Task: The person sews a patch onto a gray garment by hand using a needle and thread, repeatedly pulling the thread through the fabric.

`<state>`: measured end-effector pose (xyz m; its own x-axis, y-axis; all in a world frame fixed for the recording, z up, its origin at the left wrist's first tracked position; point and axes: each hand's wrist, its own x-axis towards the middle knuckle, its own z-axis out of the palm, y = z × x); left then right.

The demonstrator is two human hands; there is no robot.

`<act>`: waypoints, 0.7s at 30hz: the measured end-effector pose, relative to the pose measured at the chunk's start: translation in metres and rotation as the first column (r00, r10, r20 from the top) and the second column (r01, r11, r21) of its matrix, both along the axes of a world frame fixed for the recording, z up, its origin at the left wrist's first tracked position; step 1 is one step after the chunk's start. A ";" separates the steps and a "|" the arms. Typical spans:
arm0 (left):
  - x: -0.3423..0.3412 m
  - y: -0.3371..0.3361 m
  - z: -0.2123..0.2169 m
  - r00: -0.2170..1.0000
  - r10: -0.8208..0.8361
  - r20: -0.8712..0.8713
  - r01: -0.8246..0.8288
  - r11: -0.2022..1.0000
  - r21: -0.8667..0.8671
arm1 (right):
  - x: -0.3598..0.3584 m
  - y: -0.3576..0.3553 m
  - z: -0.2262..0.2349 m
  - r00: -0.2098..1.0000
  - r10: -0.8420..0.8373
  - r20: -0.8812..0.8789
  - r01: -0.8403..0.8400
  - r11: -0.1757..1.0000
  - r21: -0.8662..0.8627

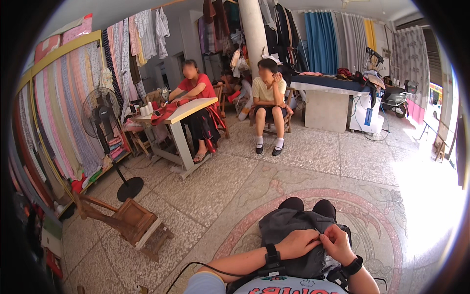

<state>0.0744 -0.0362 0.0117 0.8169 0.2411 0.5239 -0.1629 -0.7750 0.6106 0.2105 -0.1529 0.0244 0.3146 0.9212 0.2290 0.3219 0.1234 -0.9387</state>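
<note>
Handwork on dark grey cloth [281, 225], viewed from above. Cloth: lies bunched across the lap at lower centre, passes beneath both hands. Left hand [298, 243]: extends over the cloth from the left, fingers bent and closed on a fold of it. Right hand [339, 245]: meets the left at the fingertips, thumb and forefinger pressed together in a tight pinch; contents of the pinch too small to tell. At the wrists: black bands [272, 254], with a black cable [196, 263] beside the left forearm. At the lower edge: a light blue printed shirt [204, 283]. Ahead: stone floor [318, 166] with a reddish curved band [247, 218]. To the left: a wooden chair [134, 220] and, behind it, a black standing fan [104, 120] before patterned fabrics [73, 98]. Farther back: a sewing table [188, 110] bearing red cloth [166, 111] and white thread cones [147, 109], with a person in a red top [198, 88] seated at it. Right of the table: a person in a pale yellow top [268, 93], seated, one hand raised to the head. Farther right: a blue-topped table [328, 82], a blue curtain [321, 36] behind it, and a parked scooter [399, 102].
</note>
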 end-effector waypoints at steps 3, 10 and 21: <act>-0.003 0.005 0.005 0.996 -0.033 -0.077 0.026 0.995 -0.094 | 0.002 -0.001 0.002 0.997 0.012 0.080 -0.012 1.000 0.003; -0.003 0.000 0.006 0.997 -0.024 -0.075 0.016 0.994 -0.109 | 0.000 -0.009 0.001 0.946 -0.042 0.320 0.013 0.995 0.094; -0.025 0.017 -0.043 0.824 0.056 -0.563 0.233 0.873 0.428 | 0.055 -0.065 0.058 0.733 0.222 -0.643 0.355 0.682 0.640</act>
